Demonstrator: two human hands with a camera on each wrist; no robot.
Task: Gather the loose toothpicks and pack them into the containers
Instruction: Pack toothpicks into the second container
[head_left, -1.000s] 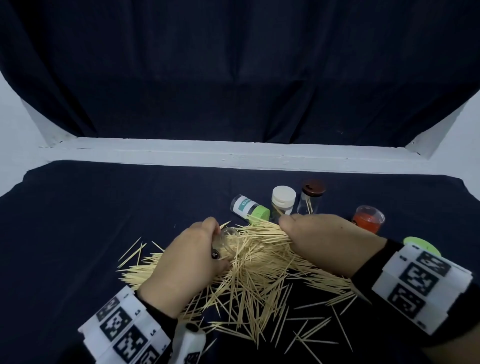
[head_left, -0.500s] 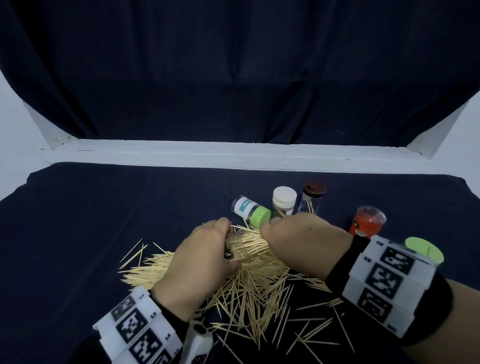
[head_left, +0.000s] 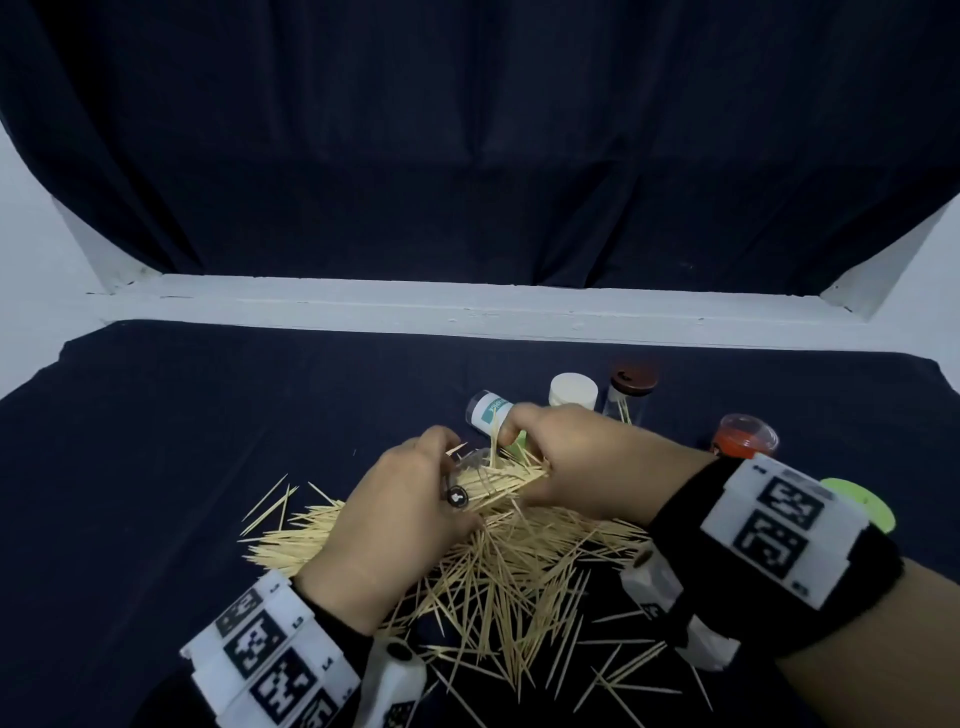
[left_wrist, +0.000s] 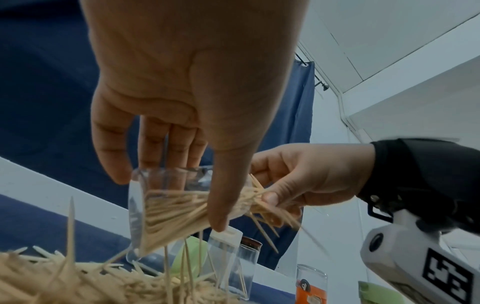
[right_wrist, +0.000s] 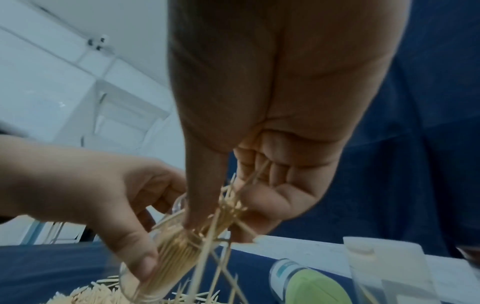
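Your left hand (head_left: 410, 499) grips the clear plastic cylinder container (left_wrist: 166, 207) near the tabletop's middle, while your right hand (head_left: 582, 462) pinches a bundle of wooden toothpicks (right_wrist: 221, 214) at its mouth. You are in the packing step, I judge. Next, push the bundle fully inside, keeping its tips together.

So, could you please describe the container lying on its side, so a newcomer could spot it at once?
Start at the toothpick pile on the dark cloth, then look just past the right hand to the row of containers. The green-lidded tube, with its white and teal label, is the only one lying down; the others stand upright.
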